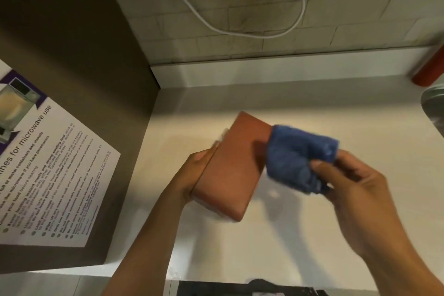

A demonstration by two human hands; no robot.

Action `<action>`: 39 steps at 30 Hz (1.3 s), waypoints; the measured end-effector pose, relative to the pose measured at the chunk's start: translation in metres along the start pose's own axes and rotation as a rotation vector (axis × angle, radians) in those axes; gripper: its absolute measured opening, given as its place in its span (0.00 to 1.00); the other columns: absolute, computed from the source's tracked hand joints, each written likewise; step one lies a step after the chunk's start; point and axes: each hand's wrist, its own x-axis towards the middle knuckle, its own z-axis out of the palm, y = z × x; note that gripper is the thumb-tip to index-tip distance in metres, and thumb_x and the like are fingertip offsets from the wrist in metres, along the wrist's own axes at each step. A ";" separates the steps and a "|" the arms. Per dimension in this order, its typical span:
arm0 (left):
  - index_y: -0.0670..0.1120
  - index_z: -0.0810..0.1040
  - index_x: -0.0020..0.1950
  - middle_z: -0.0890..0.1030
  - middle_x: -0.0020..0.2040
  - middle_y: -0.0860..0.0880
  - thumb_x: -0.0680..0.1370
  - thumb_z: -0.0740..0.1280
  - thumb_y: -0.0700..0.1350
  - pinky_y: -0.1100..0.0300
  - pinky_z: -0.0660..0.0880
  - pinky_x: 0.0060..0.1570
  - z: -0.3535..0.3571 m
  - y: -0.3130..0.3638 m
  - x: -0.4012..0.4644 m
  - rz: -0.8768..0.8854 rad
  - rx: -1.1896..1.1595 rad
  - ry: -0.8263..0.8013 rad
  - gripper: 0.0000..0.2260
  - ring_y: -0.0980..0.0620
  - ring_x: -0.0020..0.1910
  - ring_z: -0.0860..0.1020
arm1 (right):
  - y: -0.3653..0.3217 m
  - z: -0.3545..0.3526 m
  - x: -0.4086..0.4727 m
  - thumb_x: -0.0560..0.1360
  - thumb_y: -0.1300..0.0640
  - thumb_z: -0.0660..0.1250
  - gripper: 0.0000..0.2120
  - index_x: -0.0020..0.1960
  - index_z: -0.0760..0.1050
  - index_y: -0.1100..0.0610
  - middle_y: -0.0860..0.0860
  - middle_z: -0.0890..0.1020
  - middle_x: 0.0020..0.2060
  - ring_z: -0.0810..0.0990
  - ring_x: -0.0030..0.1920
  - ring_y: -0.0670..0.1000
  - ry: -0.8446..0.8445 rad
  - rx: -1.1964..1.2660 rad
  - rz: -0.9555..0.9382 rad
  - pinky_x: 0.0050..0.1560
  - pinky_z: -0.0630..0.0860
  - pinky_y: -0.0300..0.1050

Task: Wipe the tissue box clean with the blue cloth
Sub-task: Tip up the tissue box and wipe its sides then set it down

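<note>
While the left hand (200,170) grips the plain reddish-brown rectangular tissue box (234,166) by its left long side, with the thumb curled onto the upper edge, the box is tipped up over the pale countertop (276,243), its near corner low and possibly touching the surface. The right hand (353,190) pinches a bunched blue terry cloth (298,158) between thumb and fingers and holds it against the box's right edge. The cloth is blurred, so its exact contact with the box is hard to read.

One-sided support looks like the main risk: a firm sideways stroke from the cloth could twist the box out of the left hand's hold, or push it towards the dark cabinet side (72,55) carrying the printed microwave-use notice (48,170). Because the cloth is wadded, only a small patch probably meets the box, so faces and corners may be missed. Any tissue opening faces away and cannot be seen; a trailing fold could snag there. The box's underside may also go unwiped.
</note>
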 end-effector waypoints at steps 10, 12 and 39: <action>0.57 0.81 0.45 0.83 0.39 0.53 0.80 0.58 0.66 0.61 0.79 0.35 -0.001 0.040 -0.020 0.461 0.082 0.183 0.18 0.56 0.34 0.80 | 0.030 -0.021 0.008 0.76 0.64 0.67 0.07 0.52 0.81 0.58 0.57 0.83 0.45 0.82 0.49 0.57 0.238 0.234 0.204 0.47 0.81 0.44; 0.52 0.80 0.48 0.83 0.41 0.47 0.79 0.58 0.68 0.51 0.80 0.37 -0.001 0.044 -0.017 0.515 0.161 0.183 0.22 0.46 0.37 0.81 | 0.033 -0.019 0.009 0.76 0.63 0.67 0.07 0.53 0.81 0.58 0.55 0.83 0.43 0.83 0.47 0.54 0.249 0.254 0.192 0.46 0.80 0.42; 0.53 0.82 0.41 0.85 0.42 0.49 0.84 0.50 0.62 0.54 0.75 0.52 0.028 0.008 0.011 0.254 -0.146 0.378 0.26 0.53 0.45 0.80 | 0.048 0.017 0.019 0.75 0.65 0.67 0.05 0.47 0.79 0.56 0.47 0.80 0.32 0.81 0.38 0.48 0.276 0.255 0.085 0.42 0.80 0.43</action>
